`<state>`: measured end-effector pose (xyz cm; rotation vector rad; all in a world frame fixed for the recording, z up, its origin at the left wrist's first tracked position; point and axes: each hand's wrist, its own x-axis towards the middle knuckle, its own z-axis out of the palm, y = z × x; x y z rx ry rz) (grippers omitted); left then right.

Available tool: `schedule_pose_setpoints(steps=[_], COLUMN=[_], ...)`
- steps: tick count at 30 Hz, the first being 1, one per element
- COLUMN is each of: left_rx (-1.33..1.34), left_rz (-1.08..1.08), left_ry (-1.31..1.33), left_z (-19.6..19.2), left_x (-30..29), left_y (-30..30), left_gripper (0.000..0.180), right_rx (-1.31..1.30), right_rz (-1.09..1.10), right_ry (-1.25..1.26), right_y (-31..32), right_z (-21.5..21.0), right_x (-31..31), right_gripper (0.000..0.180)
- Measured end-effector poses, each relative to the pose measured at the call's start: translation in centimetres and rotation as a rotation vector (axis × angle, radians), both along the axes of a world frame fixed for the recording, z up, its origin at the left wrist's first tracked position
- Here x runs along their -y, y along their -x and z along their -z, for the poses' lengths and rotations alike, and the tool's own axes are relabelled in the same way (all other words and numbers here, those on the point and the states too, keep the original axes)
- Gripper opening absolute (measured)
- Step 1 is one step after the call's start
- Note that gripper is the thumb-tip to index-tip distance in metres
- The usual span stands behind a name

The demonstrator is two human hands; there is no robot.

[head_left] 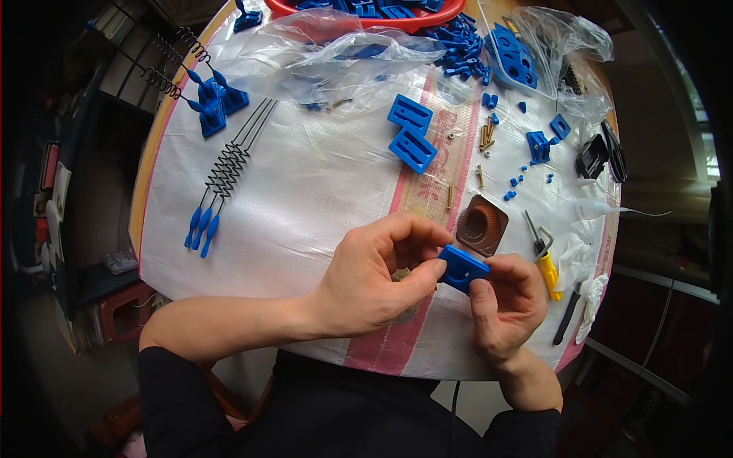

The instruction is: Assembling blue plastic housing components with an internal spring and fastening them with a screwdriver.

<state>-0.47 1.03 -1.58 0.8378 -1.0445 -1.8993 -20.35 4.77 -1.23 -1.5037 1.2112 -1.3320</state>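
Note:
Close to the table's front edge, a small blue plastic block with a rounded recess is held between both hands. My left hand pinches its left end between thumb and fingers. On its right end, my right hand grips with thumb and curled fingers. Just beyond the block lies a brown square piece with a round hollow. Farther off, two blue slotted plates lie partly overlapping. Brass-coloured screws and small blue bits are scattered to the right of them.
Black springs with blue handles lie at left, near a blue assembly bearing coiled springs. A red basin of blue parts stands at the back behind clear plastic bags. A yellow-handled tool and a squeeze bottle are at right.

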Motion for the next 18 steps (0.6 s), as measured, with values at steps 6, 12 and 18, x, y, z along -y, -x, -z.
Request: schedule_pose_setpoints(steps=[6,12,18], left_rx=[0.008,-0.06,-0.043], left_rz=[0.03,0.01,0.002], left_ry=[-0.08,-0.132,-0.114], left_z=[-0.73,-0.31,-0.47], left_x=[0.28,0.38,0.35], left_y=[-0.37,-0.17,-0.16], left_gripper=[0.023,0.022,0.02], right_rx=[0.02,-0.028,-0.03], right_rz=[0.007,0.007,-0.03], right_ry=[-0.072,0.011,0.039], right_y=[0.09,0.18,0.36], right_z=[-0.15,0.24,0.61], right_x=[-0.39,-0.2,0.02], right_gripper=[0.027,0.034,0.044])
